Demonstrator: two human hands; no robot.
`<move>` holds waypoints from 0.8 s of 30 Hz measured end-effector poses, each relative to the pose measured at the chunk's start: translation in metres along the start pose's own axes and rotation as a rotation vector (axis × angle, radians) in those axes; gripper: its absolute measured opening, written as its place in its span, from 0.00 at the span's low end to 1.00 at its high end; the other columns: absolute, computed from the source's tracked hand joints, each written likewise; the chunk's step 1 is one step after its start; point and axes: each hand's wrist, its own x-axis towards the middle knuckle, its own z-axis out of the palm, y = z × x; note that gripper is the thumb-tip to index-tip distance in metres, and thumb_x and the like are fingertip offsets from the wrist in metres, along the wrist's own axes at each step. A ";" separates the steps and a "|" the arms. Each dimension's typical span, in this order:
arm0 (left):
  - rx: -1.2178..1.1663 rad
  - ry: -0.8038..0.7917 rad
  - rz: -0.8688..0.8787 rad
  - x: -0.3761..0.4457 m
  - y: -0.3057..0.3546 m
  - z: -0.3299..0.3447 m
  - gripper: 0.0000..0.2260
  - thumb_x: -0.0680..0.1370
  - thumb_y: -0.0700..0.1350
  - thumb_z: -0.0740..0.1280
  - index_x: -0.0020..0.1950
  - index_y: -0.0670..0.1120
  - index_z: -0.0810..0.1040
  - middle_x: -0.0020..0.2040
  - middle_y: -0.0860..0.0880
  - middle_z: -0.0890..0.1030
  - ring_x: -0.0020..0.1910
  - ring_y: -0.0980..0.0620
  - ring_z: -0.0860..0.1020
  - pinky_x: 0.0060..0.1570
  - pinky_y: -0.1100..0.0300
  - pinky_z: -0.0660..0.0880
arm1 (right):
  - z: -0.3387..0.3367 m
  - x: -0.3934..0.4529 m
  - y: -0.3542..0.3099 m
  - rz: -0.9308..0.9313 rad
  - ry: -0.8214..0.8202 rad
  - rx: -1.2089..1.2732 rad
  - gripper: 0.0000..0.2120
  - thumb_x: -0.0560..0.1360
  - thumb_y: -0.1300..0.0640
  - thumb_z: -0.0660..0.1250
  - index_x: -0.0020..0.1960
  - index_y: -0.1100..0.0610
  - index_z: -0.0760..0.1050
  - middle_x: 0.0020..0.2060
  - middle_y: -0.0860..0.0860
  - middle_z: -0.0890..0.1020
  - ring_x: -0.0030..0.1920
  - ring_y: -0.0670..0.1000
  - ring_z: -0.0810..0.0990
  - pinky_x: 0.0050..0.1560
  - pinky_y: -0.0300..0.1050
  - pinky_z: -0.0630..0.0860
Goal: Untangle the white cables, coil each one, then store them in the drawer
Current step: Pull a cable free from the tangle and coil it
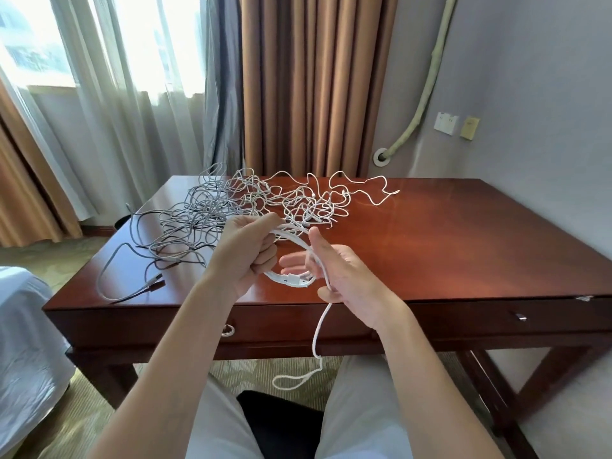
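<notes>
My left hand (246,248) grips a white cable coil (291,280) of a few loops, held above the desk's front edge. My right hand (344,276) is beside the coil with the cable's free length running through its loosely curled fingers; thumb up. The loose tail (318,339) hangs down past the desk front and ends in a small loop over my lap. Behind the hands a big tangle of white cables (298,202) lies on the desk, merging on the left with grey cables (185,223). The drawer (298,321) in the desk front is shut.
The dark red wooden desk (463,243) has bare surface on its right half. A drawer ring pull (228,330) and a second handle (520,317) sit on the front. Curtains and a window stand behind; a white-covered bed (23,326) lies at left.
</notes>
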 end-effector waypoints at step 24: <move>0.455 -0.030 0.306 0.011 -0.016 0.003 0.19 0.81 0.44 0.67 0.31 0.39 0.78 0.28 0.39 0.79 0.28 0.42 0.77 0.32 0.53 0.74 | -0.010 0.007 -0.015 -0.085 0.030 -0.520 0.37 0.81 0.34 0.56 0.31 0.65 0.70 0.25 0.54 0.67 0.24 0.49 0.61 0.30 0.43 0.62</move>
